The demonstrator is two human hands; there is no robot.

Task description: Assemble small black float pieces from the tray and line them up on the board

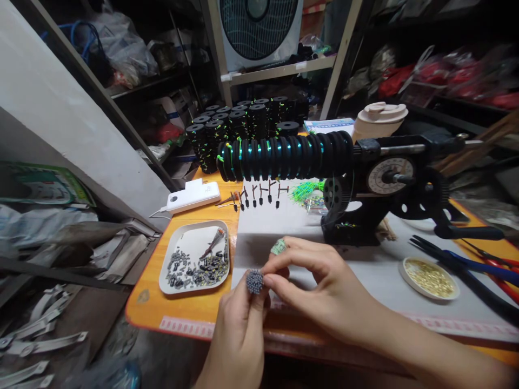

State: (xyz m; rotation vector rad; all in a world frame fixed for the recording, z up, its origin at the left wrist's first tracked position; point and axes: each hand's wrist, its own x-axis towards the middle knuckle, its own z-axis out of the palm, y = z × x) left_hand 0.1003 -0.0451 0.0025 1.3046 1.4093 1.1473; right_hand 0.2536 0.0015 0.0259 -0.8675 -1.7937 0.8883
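Note:
My left hand [243,319] is closed around a tight bundle of thin dark-grey rods [255,281], their round ends turned up toward me. Against the bundle's right edge, the thumb and index finger of my right hand [312,275] are pinched together; whatever lies between the fingertips is too small to make out. A green patterned wrap [279,247] shows at another finger of the right hand. Beyond the hands stands a black hand-cranked winder [365,200], its horizontal row of black spools [284,156] wound with blue and green line. Several small dark pieces [254,195] hang below the spools.
A white tray [172,283] of small black and grey parts sits left. At right are a dish [456,294] of gold-coloured bits and blue-handled pliers [450,259]. Stacked black spools [243,121], a lidded cup [379,121] and a white power bank [192,197] stand farther back.

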